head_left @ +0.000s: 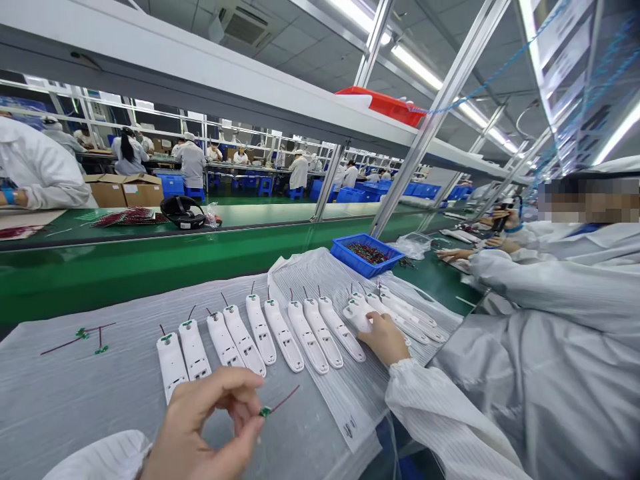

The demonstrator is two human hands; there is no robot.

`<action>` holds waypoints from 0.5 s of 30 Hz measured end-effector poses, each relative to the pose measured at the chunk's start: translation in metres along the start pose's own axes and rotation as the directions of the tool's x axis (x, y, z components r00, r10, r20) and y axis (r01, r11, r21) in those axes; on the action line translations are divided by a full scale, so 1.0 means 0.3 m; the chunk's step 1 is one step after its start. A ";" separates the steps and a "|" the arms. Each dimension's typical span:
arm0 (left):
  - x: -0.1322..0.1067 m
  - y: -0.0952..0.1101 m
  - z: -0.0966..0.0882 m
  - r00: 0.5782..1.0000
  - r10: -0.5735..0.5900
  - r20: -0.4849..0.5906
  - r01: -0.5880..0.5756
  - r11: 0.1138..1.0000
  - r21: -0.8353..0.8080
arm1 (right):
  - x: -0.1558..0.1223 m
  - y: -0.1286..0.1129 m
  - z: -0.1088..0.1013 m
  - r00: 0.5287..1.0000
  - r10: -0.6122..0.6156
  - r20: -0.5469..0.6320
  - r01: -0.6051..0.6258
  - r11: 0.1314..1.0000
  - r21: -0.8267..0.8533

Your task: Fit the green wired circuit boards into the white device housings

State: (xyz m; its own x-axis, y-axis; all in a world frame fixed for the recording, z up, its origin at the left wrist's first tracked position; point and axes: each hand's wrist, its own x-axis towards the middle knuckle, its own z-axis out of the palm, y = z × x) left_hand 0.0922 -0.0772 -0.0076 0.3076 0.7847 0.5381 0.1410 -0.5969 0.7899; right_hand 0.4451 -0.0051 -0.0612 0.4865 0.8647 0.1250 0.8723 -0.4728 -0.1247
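Pinched between the thumb and finger of the left hand (207, 420), a small green board (265, 412) is up in front of the row of white cases. A thin dark red wire (285, 399) pokes out of it, up and to the right. The right hand (385, 340) has its fingers bent over a white case (357, 311) near the right end of the row; I cannot tell if it grips it or just touches it. More white cases (283, 337) lie side by side, some touching, with bits of green and thin wires at their far ends. They lie on a thin, see-through sheet (130, 380). Two more boards (101, 349) with wires lie on the sheet, far to the left. Behind the cases, toward the right, is a blue bin (351, 262) full of little red, green and black bits. A clear bag (414, 245) is just beside it, on the green tabletop (453, 290). A black headset (183, 213) sits past the cases. On the right, another person (540, 320) in pale clothes sits close by.
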 end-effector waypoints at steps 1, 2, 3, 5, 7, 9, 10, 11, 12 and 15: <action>0.005 -0.002 -0.004 0.999 -0.032 -0.013 0.031 0.997 -0.068 | -0.006 0.004 -0.009 1.000 0.012 -0.010 -0.012 1.000 0.017; 0.011 -0.005 -0.008 0.997 -0.070 -0.016 0.067 0.988 -0.141 | -0.016 0.006 -0.022 1.000 0.021 -0.021 -0.020 0.999 0.035; 0.016 -0.008 -0.011 0.994 -0.106 -0.009 0.102 0.971 -0.215 | -0.032 0.004 -0.038 0.999 0.027 -0.035 -0.025 0.999 0.045; 0.021 -0.016 -0.016 0.981 -0.190 0.037 0.191 0.917 -0.349 | -0.089 -0.015 -0.078 0.996 0.022 -0.086 -0.010 0.989 0.145; 0.020 -0.021 -0.016 0.956 -0.267 0.120 0.291 0.833 -0.470 | -0.179 -0.061 -0.120 0.994 -0.016 -0.111 0.060 0.913 0.405; 0.013 -0.017 -0.015 0.925 -0.328 0.190 0.376 0.732 -0.568 | -0.292 -0.128 -0.151 0.991 -0.119 -0.060 0.127 0.692 0.710; 0.008 -0.011 -0.015 0.909 -0.354 0.220 0.412 0.684 -0.602 | -0.349 -0.168 -0.160 0.984 -0.176 -0.036 0.135 0.589 0.797; 0.003 -0.003 -0.015 0.893 -0.380 0.240 0.442 0.641 -0.628 | -0.404 -0.208 -0.164 0.976 -0.215 -0.016 0.126 0.509 0.851; -0.001 0.008 -0.016 0.875 -0.416 0.250 0.471 0.604 -0.643 | -0.453 -0.247 -0.163 0.971 -0.239 0.004 0.107 0.450 0.887; -0.006 0.049 -0.021 0.834 -0.504 0.225 0.510 0.546 -0.665 | -0.556 -0.347 -0.147 0.970 -0.240 0.025 0.059 0.336 0.940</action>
State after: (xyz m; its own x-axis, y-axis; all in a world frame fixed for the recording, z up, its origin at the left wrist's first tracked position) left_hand 0.0877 -0.0864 0.0048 0.3976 0.9174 -0.0158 -0.3920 0.1854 0.9011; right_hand 0.2753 -0.1076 -0.0258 0.2612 0.9570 0.1263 0.2763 0.0512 -0.9597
